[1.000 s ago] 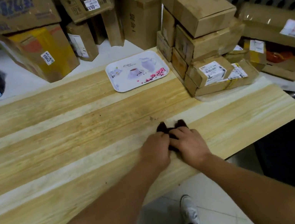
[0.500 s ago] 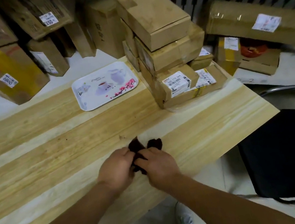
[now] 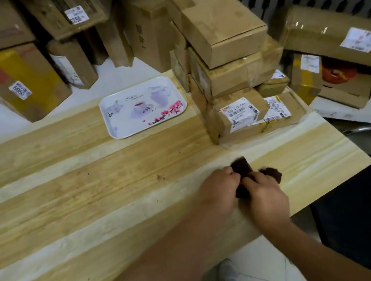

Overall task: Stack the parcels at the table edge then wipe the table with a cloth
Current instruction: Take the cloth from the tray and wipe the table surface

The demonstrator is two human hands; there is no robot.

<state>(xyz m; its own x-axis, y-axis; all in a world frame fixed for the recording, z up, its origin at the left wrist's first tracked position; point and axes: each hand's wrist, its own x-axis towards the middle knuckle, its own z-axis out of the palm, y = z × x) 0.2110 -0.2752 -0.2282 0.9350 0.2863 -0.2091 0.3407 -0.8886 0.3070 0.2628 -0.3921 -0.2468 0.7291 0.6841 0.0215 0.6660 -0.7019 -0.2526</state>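
A pile of brown cardboard parcels (image 3: 230, 64) stands stacked at the far right corner of the wooden table (image 3: 64, 185). Near the table's front right edge, my left hand (image 3: 217, 189) and my right hand (image 3: 265, 198) press side by side on a small dark brown cloth (image 3: 242, 167). Both hands grip the cloth, and its ends stick out past my fingers. Most of the cloth is hidden under my hands.
A white printed tray (image 3: 142, 108) lies on the table left of the stack. Larger cartons (image 3: 17, 82) crowd the white surface behind. More parcels (image 3: 335, 41) lie to the right. A black chair (image 3: 368, 212) stands by the table's right corner.
My hands and the cloth have slid to the right along the front of the table, nearer its right corner. The view has swung with them.
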